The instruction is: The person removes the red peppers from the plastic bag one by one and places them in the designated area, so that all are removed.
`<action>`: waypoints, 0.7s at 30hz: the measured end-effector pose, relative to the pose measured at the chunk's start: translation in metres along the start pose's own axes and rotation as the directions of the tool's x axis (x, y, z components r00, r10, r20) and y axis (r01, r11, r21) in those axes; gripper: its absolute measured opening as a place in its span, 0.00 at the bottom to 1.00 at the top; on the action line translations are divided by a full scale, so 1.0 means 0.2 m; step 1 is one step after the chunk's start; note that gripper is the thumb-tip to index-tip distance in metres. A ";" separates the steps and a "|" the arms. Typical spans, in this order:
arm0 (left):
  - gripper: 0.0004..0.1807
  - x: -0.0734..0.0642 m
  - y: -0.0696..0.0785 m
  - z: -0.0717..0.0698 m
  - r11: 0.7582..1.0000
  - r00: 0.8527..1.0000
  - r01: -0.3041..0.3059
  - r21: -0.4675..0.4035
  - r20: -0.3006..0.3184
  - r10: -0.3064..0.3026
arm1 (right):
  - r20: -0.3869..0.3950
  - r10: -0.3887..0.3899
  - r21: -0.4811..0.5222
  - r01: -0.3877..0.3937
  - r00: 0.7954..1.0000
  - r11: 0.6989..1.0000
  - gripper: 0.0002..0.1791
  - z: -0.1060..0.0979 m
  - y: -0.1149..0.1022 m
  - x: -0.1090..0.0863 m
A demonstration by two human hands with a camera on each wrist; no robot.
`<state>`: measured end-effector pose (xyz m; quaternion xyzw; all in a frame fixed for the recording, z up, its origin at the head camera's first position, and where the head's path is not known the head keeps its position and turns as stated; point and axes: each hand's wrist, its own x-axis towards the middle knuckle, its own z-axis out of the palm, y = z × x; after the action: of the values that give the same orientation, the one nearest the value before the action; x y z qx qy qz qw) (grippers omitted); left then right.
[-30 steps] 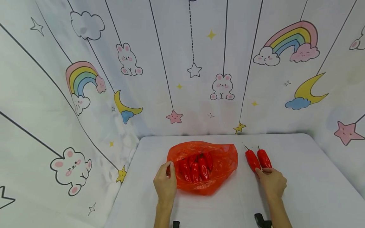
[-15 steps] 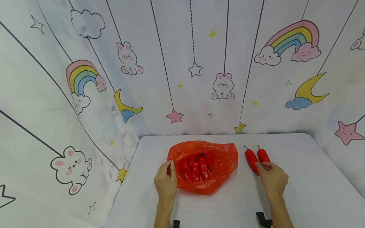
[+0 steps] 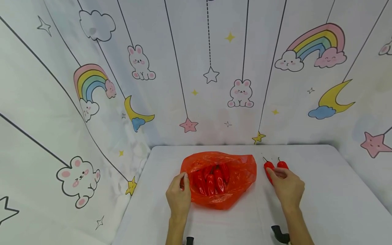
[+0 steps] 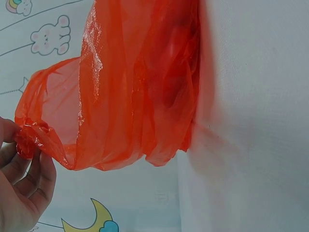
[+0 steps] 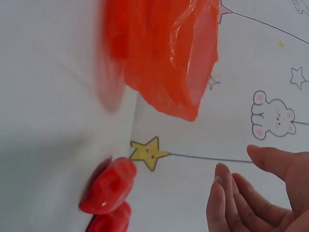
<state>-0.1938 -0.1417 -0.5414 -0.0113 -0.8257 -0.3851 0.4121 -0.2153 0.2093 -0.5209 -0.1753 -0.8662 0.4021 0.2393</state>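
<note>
An orange-red plastic bag (image 3: 243,168) lies on the table with its mouth spread and several glossy red chili peppers (image 3: 219,180) inside. At the bag's left rim, my left hand (image 3: 178,197) pinches the gathered plastic between thumb and fingers; the left wrist view shows the bunched film of the bag (image 4: 130,96) there. Two chili peppers lie side by side right of the bag, one (image 3: 268,165) nearer to it and another (image 3: 282,164) beyond. Over them hovers my right hand (image 3: 288,190), hiding their lower ends. In the right wrist view its fingers (image 5: 219,198) hold nothing, apart from the peppers (image 5: 111,186).
Both peppers and bag lie on a white table (image 3: 229,226), backed by a white cloth (image 3: 214,47) printed with rainbows, rabbits and stars. Dark wrist-camera parts (image 3: 279,234) show near the front edge.
My right hand shifts slightly left and away from me, rising off the right-hand peppers it was touching or near. The left hand stays at the bag's rim. The view tilts slightly.
</note>
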 end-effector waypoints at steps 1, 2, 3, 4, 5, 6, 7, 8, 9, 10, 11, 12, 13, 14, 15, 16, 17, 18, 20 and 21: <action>0.09 0.00 0.00 0.00 1.000 1.000 -0.002 -0.001 0.000 0.002 | 0.012 -0.006 0.005 0.006 1.000 1.000 0.25 0.00 -0.02 -0.01; 0.09 0.00 0.00 0.00 1.000 1.000 -0.003 -0.002 0.001 0.003 | 0.024 -0.016 0.010 0.015 1.000 1.000 0.25 0.01 -0.03 -0.01; 0.08 0.00 0.00 0.00 1.000 1.000 -0.003 -0.004 0.002 0.003 | 0.036 -0.025 0.014 0.024 0.999 1.000 0.25 0.01 -0.05 -0.02; 0.08 0.00 0.00 0.00 1.000 1.000 -0.002 -0.005 0.004 0.002 | 0.047 -0.037 0.021 0.036 0.998 0.999 0.25 0.02 -0.06 -0.02; 0.08 0.00 0.00 0.00 1.000 1.000 -0.002 -0.005 0.005 0.002 | 0.055 -0.050 0.027 0.049 0.997 0.998 0.25 0.03 -0.07 -0.02; 0.08 0.00 0.00 0.00 1.000 1.000 -0.002 -0.004 0.005 0.002 | 0.064 -0.057 0.031 0.055 0.996 0.998 0.24 0.03 -0.08 -0.03; 0.08 0.00 0.00 0.00 1.000 1.000 -0.003 -0.003 0.004 0.003 | 0.070 -0.068 0.037 0.065 0.995 0.997 0.24 0.04 -0.09 -0.03; 0.08 0.00 0.00 0.00 1.000 1.000 -0.001 -0.003 0.004 0.001 | 0.074 -0.081 0.041 0.078 0.994 0.996 0.23 0.05 -0.10 -0.04; 0.08 0.00 0.00 0.00 1.000 1.000 0.000 -0.002 0.003 0.000 | 0.081 -0.088 0.046 0.085 0.993 0.995 0.23 0.06 -0.11 -0.04; 0.08 0.00 0.00 0.01 1.000 1.000 0.000 -0.001 0.003 0.000 | 0.087 -0.097 0.054 0.093 0.991 0.994 0.23 0.07 -0.12 -0.04; 0.08 0.00 0.00 0.01 1.000 1.000 -0.001 -0.003 0.002 0.001 | 0.093 -0.104 0.056 0.100 0.990 0.993 0.22 0.08 -0.12 -0.05; 0.08 0.00 0.00 0.01 1.000 1.000 -0.001 -0.004 0.001 0.001 | 0.101 -0.114 0.060 0.108 0.988 0.992 0.22 0.09 -0.13 -0.05; 0.08 0.00 0.00 0.01 1.000 1.000 0.000 -0.005 0.001 0.000 | 0.107 -0.128 0.060 0.122 0.986 0.991 0.22 0.10 -0.14 -0.06; 0.08 0.00 0.00 0.01 1.000 1.000 0.002 -0.005 0.002 -0.002 | 0.113 -0.139 0.060 0.133 0.984 0.989 0.22 0.11 -0.14 -0.06; 0.08 0.00 0.00 0.01 1.000 1.000 0.003 -0.005 0.002 -0.003 | 0.120 -0.148 0.061 0.141 0.982 0.988 0.22 0.12 -0.15 -0.07; 0.08 0.00 -0.01 0.01 1.000 1.000 0.003 -0.004 0.002 -0.003 | 0.127 -0.158 0.062 0.151 0.979 0.987 0.21 0.13 -0.15 -0.07; 0.08 0.00 -0.01 0.01 1.000 1.000 0.004 -0.004 0.003 -0.004 | 0.133 -0.167 0.060 0.160 0.977 0.985 0.21 0.14 -0.15 -0.08; 0.08 0.00 -0.01 0.01 1.000 1.000 0.003 -0.004 0.002 -0.003 | 0.138 -0.175 0.064 0.168 0.975 0.984 0.20 0.16 -0.16 -0.08; 0.08 0.00 -0.01 0.01 1.000 1.000 0.001 -0.003 0.003 -0.001 | 0.145 -0.187 0.074 0.177 0.972 0.981 0.19 0.18 -0.16 -0.09; 0.08 -0.01 -0.01 0.01 1.000 1.000 0.000 -0.002 0.002 0.000 | 0.152 -0.190 0.081 0.179 0.970 0.980 0.19 0.20 -0.16 -0.10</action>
<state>-0.1944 -0.1414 -0.5434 -0.0121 -0.8258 -0.3858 0.4112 -0.2241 0.1550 -0.5229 -0.0533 -0.8812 0.4194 0.2116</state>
